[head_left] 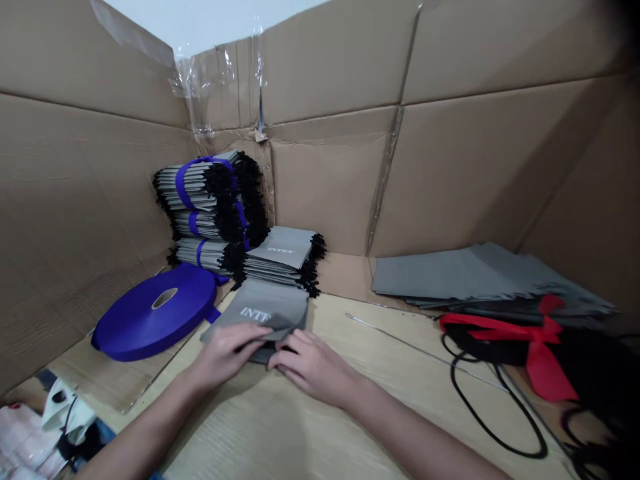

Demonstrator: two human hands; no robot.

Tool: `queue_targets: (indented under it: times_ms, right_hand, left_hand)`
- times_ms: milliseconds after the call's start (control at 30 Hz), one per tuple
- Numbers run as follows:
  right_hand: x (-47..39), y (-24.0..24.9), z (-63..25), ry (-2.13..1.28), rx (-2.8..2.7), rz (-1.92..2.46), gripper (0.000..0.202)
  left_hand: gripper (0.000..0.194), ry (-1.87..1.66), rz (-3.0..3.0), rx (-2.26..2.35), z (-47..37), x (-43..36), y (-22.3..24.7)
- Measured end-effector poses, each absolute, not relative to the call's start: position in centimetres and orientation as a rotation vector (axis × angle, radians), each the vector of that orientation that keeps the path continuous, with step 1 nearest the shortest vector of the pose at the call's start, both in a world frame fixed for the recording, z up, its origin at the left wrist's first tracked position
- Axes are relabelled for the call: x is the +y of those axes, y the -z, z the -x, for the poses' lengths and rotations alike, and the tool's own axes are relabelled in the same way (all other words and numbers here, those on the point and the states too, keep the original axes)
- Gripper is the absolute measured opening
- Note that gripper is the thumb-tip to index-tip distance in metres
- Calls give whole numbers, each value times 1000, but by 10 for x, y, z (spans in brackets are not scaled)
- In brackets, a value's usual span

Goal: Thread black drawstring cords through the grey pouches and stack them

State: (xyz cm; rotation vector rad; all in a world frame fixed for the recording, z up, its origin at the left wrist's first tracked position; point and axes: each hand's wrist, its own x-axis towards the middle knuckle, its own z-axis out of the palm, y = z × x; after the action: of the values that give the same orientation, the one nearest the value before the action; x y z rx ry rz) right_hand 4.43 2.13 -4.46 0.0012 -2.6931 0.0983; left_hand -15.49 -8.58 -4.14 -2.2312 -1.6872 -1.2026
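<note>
"INTE" can be read on one gray pouch (pixel 277 300) on the table (pixel 365 353); the left hand (pixel 233 350) and right hand (pixel 310 363) have their fingers clamped on its near edge. Behind sit one "INTEX" stack (pixel 280 252), three purple-strapped bundles (pixel 207 225).

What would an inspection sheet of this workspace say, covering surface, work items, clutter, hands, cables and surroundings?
Surface: pale tabletop, shadowed in front of the hands.
Work items: grey printed pouch in hand; matching pouch pile behind it.
Clutter: purple ribbon roll left; thin metal wire, grey sheets and red ribbon right.
Hands: left hand and right hand both hold the pouch's near edge.
Cables: nothing seen; the black loops look like cord.
Surroundings: cardboard walls; purple-tied bundles in the corner.
</note>
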Motion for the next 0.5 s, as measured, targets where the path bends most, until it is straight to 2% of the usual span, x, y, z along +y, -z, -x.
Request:
queue_targets:
  times_ms: [67, 133, 200, 267, 367, 433, 500]
  right_hand:
    - [20, 44, -46, -72, -2683, 4, 19]
    - [18, 43, -48, 23, -2631, -55, 18]
    - [15, 42, -52, 135, -2541, -209, 18]
    - [15, 39, -57, 187, -2432, -314, 19]
    - [29, 29, -66, 146, -2358, -187, 20]
    - [52, 17, -78, 138, -2421, 43, 22]
    - [83, 3, -99, 231, -2501, 489, 25]
  left_hand:
    - [37, 1092, 2360, -1741, 153, -88, 48]
    - [61, 1087, 2330, -1860, 153, -91, 54]
    - [71, 1028, 2312, -1920, 152, -93, 58]
    - [57, 827, 2323, -1863, 150, -94, 60]
    - [35, 536, 2279, -1654, 148, -94, 60]
    - [35, 434, 2272, -1543, 150, -92, 58]
    - [35, 360, 2302, -1456, 153, -88, 57]
